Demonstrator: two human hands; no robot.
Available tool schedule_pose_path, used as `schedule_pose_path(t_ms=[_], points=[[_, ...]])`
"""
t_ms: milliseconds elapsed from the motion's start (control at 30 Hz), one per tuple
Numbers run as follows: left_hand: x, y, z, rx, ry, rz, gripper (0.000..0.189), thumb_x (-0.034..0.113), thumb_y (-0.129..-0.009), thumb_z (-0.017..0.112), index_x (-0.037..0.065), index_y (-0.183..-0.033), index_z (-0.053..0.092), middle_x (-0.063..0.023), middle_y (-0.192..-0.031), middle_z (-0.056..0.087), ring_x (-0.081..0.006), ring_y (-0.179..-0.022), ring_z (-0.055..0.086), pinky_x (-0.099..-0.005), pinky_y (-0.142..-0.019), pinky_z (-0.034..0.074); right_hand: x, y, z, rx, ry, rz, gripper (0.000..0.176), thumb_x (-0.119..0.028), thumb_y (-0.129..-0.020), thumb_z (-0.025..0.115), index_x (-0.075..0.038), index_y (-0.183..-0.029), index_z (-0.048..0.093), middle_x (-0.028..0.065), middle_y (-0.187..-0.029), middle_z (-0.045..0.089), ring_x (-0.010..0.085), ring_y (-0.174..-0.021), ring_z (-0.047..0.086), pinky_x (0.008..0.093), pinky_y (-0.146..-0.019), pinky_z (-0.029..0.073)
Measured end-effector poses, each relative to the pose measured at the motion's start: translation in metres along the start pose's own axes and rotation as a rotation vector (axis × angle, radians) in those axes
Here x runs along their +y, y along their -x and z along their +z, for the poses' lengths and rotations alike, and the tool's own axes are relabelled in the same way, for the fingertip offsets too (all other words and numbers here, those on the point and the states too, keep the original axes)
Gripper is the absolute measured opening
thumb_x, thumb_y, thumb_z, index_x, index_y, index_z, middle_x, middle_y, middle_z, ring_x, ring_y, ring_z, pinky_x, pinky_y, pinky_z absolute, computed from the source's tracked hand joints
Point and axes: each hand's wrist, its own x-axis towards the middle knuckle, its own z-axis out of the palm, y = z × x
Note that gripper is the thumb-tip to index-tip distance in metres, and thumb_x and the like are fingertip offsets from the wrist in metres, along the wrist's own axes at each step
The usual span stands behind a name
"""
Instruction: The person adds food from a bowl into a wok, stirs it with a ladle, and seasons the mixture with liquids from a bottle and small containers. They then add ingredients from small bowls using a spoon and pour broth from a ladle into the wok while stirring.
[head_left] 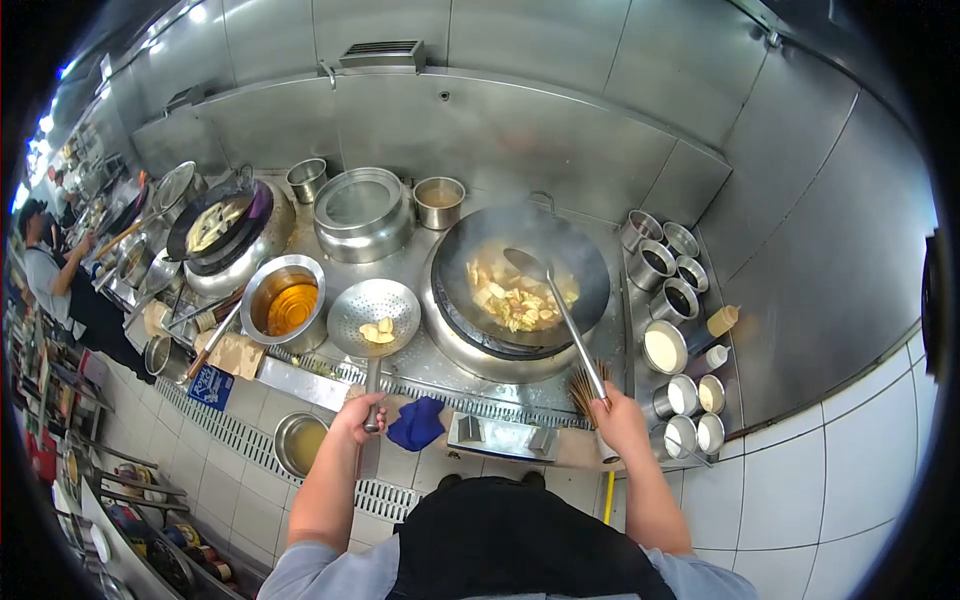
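Note:
My left hand is closed round the handle of a perforated metal skimmer; a few pale yellow food pieces lie in its bowl. In my right hand is the long handle of a ladle, whose head reaches into a dark wok. Steam rises from the wok, where chopped food in pale and yellow-brown pieces sits at the bottom. A folded blue cloth lies on the counter's front edge, just right of my left hand.
Left of the skimmer stands a metal pot of amber oil. A lidded pot is behind it. Seasoning containers and squeeze bottles line the right side. A bamboo brush is near my right hand. A co-worker stands far left.

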Motion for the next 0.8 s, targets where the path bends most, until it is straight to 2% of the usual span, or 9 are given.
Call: schedule_pose_path(t_ms=[133,200,333,400,533,567,600,667,800], points=[[-0.001,-0.011,-0.007,0.0,-0.011,0.042,0.012,0.014,-0.085,0.06,0.007,-0.092,0.052,-0.0017,-0.061,0.049,-0.0119,-0.046,0.045,-0.0248,-0.04,0.038,0.026,0.0,0.004,-0.094,-0.162,-0.011,0.034,-0.023,-0.084,0.058,-0.007,-0.114,0.058,0.0208,-0.085,0.065,0.0393,-0.082,0.061,0.0452,-0.069,0.049],[-0.002,-0.006,-0.003,0.013,-0.013,0.062,0.012,0.012,-0.085,0.06,0.007,-0.092,0.052,-0.0009,-0.06,0.047,-0.0114,-0.045,0.044,-0.0248,-0.039,0.037,0.02,-0.004,0.003,-0.052,0.055,-0.02,0.034,-0.022,-0.084,0.058,-0.007,-0.114,0.058,0.0183,-0.079,0.064,0.0354,-0.073,0.063,0.0424,-0.067,0.049],[-0.001,0.034,0.013,-0.005,-0.102,0.198,0.013,0.007,-0.083,0.058,0.006,-0.094,0.053,-0.0003,-0.061,0.046,-0.0106,-0.046,0.043,-0.0244,-0.039,0.036,0.013,-0.011,0.027,0.044,0.047,-0.067,0.034,-0.02,-0.084,0.059,-0.006,-0.115,0.058,0.0159,-0.076,0.063,0.0309,-0.068,0.062,0.0395,-0.064,0.049],[0.002,0.047,0.019,0.021,-0.141,0.23,0.013,0.006,-0.082,0.058,0.006,-0.094,0.053,-0.0002,-0.061,0.046,-0.0104,-0.046,0.043,-0.0245,-0.039,0.035,0.015,-0.022,0.035,-0.116,-0.256,-0.094,0.035,-0.023,-0.083,0.061,-0.006,-0.114,0.058,0.0158,-0.078,0.064,0.0307,-0.07,0.063,0.0383,-0.067,0.049],[0.013,0.067,0.025,-0.029,-0.119,0.287,0.018,0.005,-0.081,0.057,0.004,-0.098,0.052,-0.0012,-0.062,0.047,-0.0108,-0.046,0.044,-0.0245,-0.039,0.036,0.001,-0.035,0.012,-0.185,-0.188,0.011,0.039,-0.025,-0.084,0.059,-0.007,-0.119,0.057,0.0187,-0.089,0.066,0.0341,-0.083,0.064,0.038,-0.074,0.049],[0.015,0.076,0.027,-0.012,-0.146,0.307,0.021,0.005,-0.081,0.058,0.003,-0.1,0.051,-0.0015,-0.063,0.048,-0.0109,-0.046,0.045,-0.0244,-0.04,0.036,0.001,-0.034,0.011,-0.095,-0.072,0.005,0.043,-0.026,-0.085,0.058,-0.007,-0.124,0.054,0.0195,-0.09,0.066,0.0352,-0.086,0.063,0.0393,-0.075,0.05],[0.015,0.082,0.027,0.007,-0.173,0.323,0.023,0.005,-0.081,0.058,0.003,-0.102,0.051,-0.0018,-0.063,0.048,-0.0111,-0.046,0.045,-0.0244,-0.04,0.036,0.001,-0.034,0.012,-0.097,-0.073,0.002,0.043,-0.026,-0.085,0.058,-0.007,-0.124,0.054,0.0195,-0.09,0.066,0.0352,-0.086,0.063,0.0393,-0.075,0.05],[0.012,0.088,0.026,0.008,-0.167,0.331,0.027,0.006,-0.08,0.06,0.002,-0.104,0.05,-0.0022,-0.063,0.048,-0.0113,-0.046,0.045,-0.0245,-0.04,0.036,0.0,-0.034,0.015,0.037,-0.04,0.089,0.043,-0.026,-0.085,0.056,-0.006,-0.123,0.053,0.0204,-0.092,0.066,0.0361,-0.09,0.063,0.0401,-0.077,0.05],[0.011,0.103,0.031,0.029,-0.177,0.363,0.027,0.007,-0.079,0.061,0.001,-0.103,0.05,-0.002,-0.063,0.048,-0.0112,-0.046,0.045,-0.0246,-0.04,0.037,0.01,-0.043,0.034,0.052,0.062,0.092,0.04,-0.024,-0.085,0.057,-0.004,-0.12,0.055,0.0194,-0.09,0.066,0.0369,-0.086,0.063,0.0404,-0.075,0.05]])
